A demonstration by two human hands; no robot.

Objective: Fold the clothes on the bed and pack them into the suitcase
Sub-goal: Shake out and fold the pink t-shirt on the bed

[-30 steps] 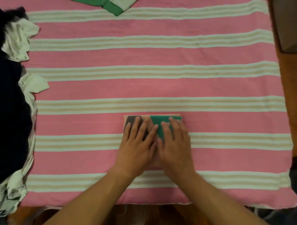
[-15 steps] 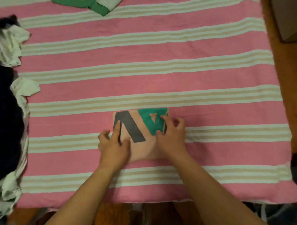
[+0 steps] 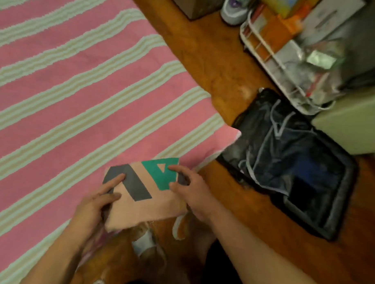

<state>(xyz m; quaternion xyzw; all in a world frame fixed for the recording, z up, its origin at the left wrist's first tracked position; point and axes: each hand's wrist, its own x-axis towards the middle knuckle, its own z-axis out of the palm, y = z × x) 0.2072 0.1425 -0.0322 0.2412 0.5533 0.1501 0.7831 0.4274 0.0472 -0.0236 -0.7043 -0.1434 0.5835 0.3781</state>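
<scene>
A folded peach garment [image 3: 150, 202] with grey and green printed shapes is held up over the near edge of the bed. My left hand [image 3: 95, 202] grips its left side, thumb and fingers on top. My right hand [image 3: 191, 188] grips its right side, fingers curled over the green print. An open black suitcase [image 3: 337, 213] lies on the wooden floor to the right, with dark clothing [image 3: 288, 158] and grey straps inside. The bed [image 3: 78, 85] has a pink cover with pale stripes.
A white wire rack [image 3: 268, 51] full of boxes and bags stands beyond the suitcase. A pale green block [image 3: 353, 124] sits at the right edge. A shoe [image 3: 233, 9] and a cardboard box [image 3: 193, 4] lie at the top. A slipper [image 3: 147, 244] is below the garment.
Both hands went from pressing the folded garment flat on the bed to gripping its sides and lifting it. The view has swung right, bringing the suitcase in.
</scene>
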